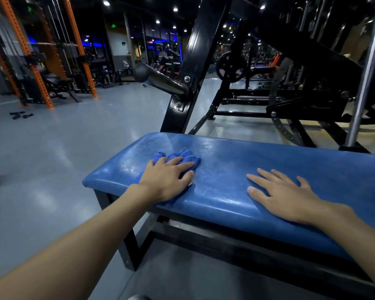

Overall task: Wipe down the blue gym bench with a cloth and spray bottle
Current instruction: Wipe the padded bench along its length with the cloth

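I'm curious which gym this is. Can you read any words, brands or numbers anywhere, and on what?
No text can be read.
The green lit sign on the far wall: too small and blurred.
The blue bench and cloth: no lettering shows.

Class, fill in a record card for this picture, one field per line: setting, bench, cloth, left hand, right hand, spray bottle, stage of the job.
setting: gym, grey floor, black machine post behind the bench
bench: blue padded top, glossy, on a black frame
cloth: blue cloth, bunched, lying near the bench's left end
left hand: left hand pressed flat on the cloth, fingers spread
right hand: right hand flat on the bare pad, holding nothing
spray bottle: not in view
stage: wiping under way
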Demonstrator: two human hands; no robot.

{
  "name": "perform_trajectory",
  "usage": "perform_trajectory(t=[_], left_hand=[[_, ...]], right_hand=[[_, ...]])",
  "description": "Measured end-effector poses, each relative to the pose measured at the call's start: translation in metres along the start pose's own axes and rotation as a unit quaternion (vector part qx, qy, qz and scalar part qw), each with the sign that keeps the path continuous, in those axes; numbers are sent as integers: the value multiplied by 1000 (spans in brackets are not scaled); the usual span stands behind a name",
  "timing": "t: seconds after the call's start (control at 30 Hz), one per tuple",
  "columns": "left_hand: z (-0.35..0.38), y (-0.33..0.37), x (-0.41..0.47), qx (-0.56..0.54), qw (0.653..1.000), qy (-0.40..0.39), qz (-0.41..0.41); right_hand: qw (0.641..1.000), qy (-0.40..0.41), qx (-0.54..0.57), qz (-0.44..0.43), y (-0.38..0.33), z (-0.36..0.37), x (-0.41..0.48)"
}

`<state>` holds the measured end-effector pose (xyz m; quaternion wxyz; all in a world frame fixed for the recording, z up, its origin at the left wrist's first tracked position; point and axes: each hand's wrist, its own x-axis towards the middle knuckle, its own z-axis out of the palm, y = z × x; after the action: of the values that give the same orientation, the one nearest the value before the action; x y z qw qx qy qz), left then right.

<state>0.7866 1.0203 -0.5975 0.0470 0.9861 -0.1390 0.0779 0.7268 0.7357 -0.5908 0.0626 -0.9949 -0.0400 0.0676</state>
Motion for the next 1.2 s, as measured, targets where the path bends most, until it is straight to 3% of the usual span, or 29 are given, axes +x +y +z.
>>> perform_trajectory(t=[0.4,0.5,0.63,0.83,1.0,1.2], left_hand=[[0,118,-2,-52,991,-42,116],[-11,95,-1,-90,989,-41,107],[-15,33,-11,-91,995,-8,27],[-2,-4,-29,-107,994,-13,17],[-3,3,-31,-85,996,-16,30],[-4,61,-23,-57,992,-43,104]], right_hand=[[996,8,13,82,35,-4,-36],[991,106,34,69,8,-4,-26],[974,210,88,-8,-63,-4,4],[986,151,75,11,-114,18,24],[985,142,95,-9,-82,14,15],[984,153,94,11,-18,10,-19]])
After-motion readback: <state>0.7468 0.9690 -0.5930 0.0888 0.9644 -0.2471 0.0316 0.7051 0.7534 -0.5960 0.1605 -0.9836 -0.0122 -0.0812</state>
